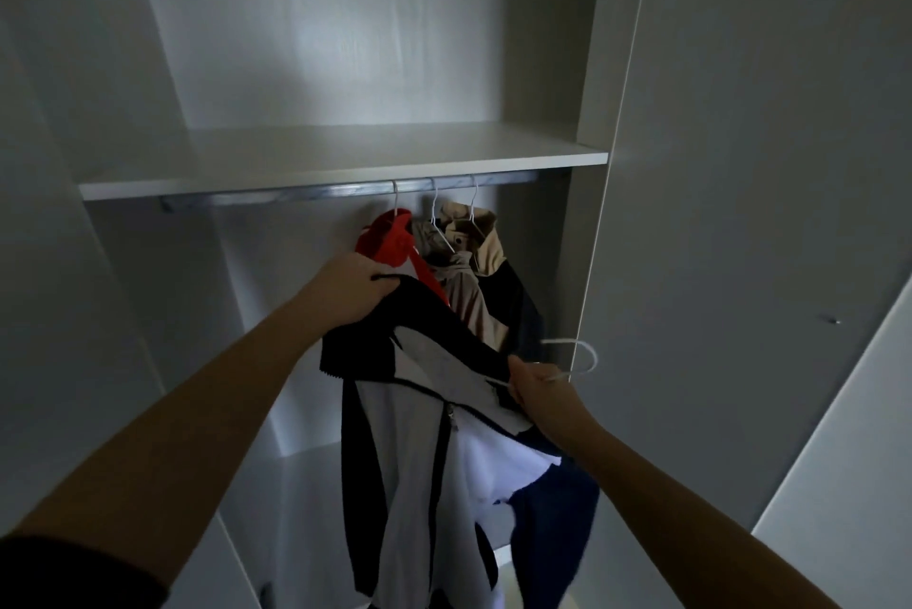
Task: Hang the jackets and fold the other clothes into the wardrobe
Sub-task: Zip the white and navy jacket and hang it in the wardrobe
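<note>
White wardrobe [592, 65], door [740, 213] standing open at the right, interior dim. One fixed shelf [345, 154] divides it into an upper and a lower compartment. A metal rail [276, 199] runs directly under the shelf.

Contents of the lower compartment: three white wire hangers [434, 208] hooked on the right half of the rail, close together. The leftmost carries a red jacket [390, 243], the middle one a beige jacket [469, 302], and the rightmost a beige and dark jacket [498, 258]. All three garments are touching one another.

A fourth item, the black, white and navy jacket [424, 411], is held in front of the hung garments, below rail level, with its zip partly open. The left hand [353, 287] grips its shoulder fabric with curled fingers. The right hand [535, 386] is closed round the neck of a white hanger [585, 354] at the collar; the hook points right and is not on the rail.
</note>
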Motion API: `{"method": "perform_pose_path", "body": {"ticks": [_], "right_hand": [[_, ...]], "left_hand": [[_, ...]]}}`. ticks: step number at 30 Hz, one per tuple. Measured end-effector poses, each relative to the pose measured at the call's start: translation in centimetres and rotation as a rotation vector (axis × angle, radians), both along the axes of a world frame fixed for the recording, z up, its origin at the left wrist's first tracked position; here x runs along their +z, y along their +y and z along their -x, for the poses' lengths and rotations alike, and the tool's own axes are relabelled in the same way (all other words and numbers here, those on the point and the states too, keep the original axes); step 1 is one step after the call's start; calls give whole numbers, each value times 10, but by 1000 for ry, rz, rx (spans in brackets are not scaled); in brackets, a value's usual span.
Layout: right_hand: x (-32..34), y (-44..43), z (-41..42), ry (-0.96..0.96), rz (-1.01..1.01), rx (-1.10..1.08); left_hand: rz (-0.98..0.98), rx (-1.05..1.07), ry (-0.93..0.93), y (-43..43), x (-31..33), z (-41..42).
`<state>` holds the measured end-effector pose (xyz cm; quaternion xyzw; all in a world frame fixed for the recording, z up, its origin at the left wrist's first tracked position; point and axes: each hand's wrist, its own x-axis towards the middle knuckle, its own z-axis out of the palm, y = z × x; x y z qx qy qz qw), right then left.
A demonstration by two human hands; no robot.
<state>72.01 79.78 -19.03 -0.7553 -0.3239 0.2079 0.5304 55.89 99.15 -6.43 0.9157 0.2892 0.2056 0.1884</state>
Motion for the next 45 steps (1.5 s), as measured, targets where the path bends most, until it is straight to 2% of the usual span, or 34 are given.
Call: {"method": "perform_pose_path", "body": {"ticks": [2, 4, 10, 16, 20, 24, 29, 31, 33, 34, 35, 36, 38, 39, 42, 45], "right_hand": [[1, 4, 3, -147, 173, 28], [8, 10, 6, -192, 241, 74], [61, 14, -7, -56, 188, 288], [85, 19, -11, -210, 210, 305], [96, 24, -20, -275, 190, 235], [106, 28, -28, -357, 227, 218], [106, 33, -33, -522, 279, 245], [104, 30, -37, -507, 248, 263], [101, 27, -38, -494, 250, 285], [99, 26, -39, -485, 253, 286], [97, 24, -41, -477, 248, 283], [96, 22, -43, -472, 238, 275], [99, 17, -48, -463, 220, 254], [102, 15, -50, -461, 208, 245], [110, 11, -54, -483, 169, 250], [113, 7, -53, -526, 158, 275]], "left_hand": [[-83, 0, -5, -9, -5, -8], [-90, 7, -20, -15, -7, -16], [-43, -12, 57, -26, -21, -31], [27, -56, -57, -30, -52, -41], [198, -50, -191, -23, -61, -39], [607, 100, -376, -2, -63, -36], [834, 245, -384, 8, -60, -58], [713, 274, -211, 8, -61, -59], [266, 274, 68, 12, -67, -56], [3, 297, 96, 10, -68, -55], [-160, 260, 38, 8, -68, -53], [-223, 148, -56, 6, -68, -55], [-181, -151, -157, 0, -63, -58], [-144, -240, -115, -6, -61, -60], [16, -249, 41, -3, -60, -62], [174, -252, -3, 6, -47, -62]]}}
